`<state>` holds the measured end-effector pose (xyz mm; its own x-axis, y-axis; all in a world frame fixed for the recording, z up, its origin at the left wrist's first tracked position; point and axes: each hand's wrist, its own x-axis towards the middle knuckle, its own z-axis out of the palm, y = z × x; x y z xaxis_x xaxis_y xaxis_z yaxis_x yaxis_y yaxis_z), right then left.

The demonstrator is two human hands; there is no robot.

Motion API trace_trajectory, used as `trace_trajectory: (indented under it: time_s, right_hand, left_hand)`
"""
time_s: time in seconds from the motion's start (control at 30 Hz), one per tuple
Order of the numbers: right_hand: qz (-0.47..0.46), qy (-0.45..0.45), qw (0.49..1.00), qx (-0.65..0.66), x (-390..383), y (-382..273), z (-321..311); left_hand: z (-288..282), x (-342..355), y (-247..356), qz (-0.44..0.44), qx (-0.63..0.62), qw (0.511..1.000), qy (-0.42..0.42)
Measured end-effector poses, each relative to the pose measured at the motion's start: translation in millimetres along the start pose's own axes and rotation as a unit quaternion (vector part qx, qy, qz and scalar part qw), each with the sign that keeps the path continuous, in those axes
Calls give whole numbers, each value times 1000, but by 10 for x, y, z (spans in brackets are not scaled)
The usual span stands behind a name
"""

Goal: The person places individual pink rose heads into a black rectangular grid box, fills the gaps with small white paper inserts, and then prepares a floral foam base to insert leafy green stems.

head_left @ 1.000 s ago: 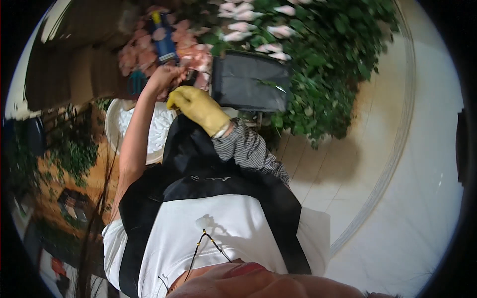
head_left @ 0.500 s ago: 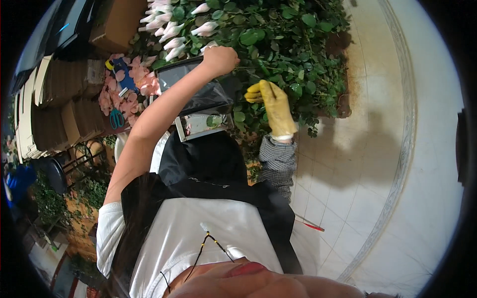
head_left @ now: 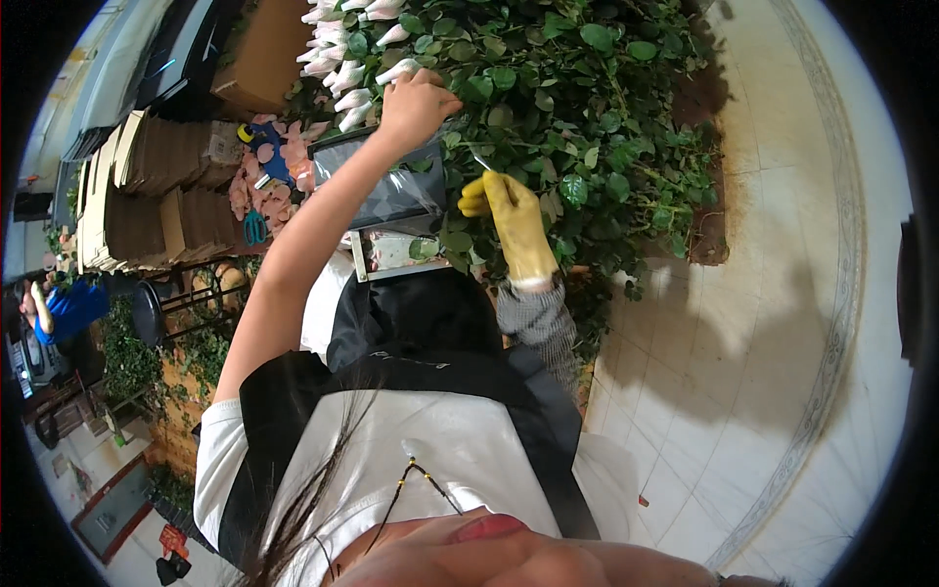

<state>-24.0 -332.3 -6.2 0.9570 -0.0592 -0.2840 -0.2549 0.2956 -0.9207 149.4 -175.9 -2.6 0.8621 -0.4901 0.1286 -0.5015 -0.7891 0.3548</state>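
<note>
- One bare left hand (head_left: 415,112), fingers bent, just beside a tapering pinkish-white flower bud (head_left: 398,70); grip impossible to tell.
- One yellow-gloved right hand (head_left: 518,220), fingers curled by a thin whitish sliver (head_left: 485,163); hold unclear.
- Green leafy stems (head_left: 587,127) heaped to the right edge of the brown worktop (head_left: 712,240).

Leafy flower stems (head_left: 597,147) crowd the space beyond the yellow-gloved right hand (head_left: 514,223); rightward, above the tiled floor (head_left: 675,440), lies open air (cardboard stacks (head_left: 147,223) block far left).
</note>
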Motion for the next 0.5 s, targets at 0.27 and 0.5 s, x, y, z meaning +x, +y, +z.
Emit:
trace_trajectory:
  time_s: [0.27, 0.5]
  right_hand:
    - [52, 55, 994, 78, 17, 255, -151]
    - [29, 5, 997, 67, 148, 40, -132]
  left_hand:
    - [-37, -371, 12, -3, 78, 997, -25]
    - [-419, -1596, -158, 305, 248, 905, -161]
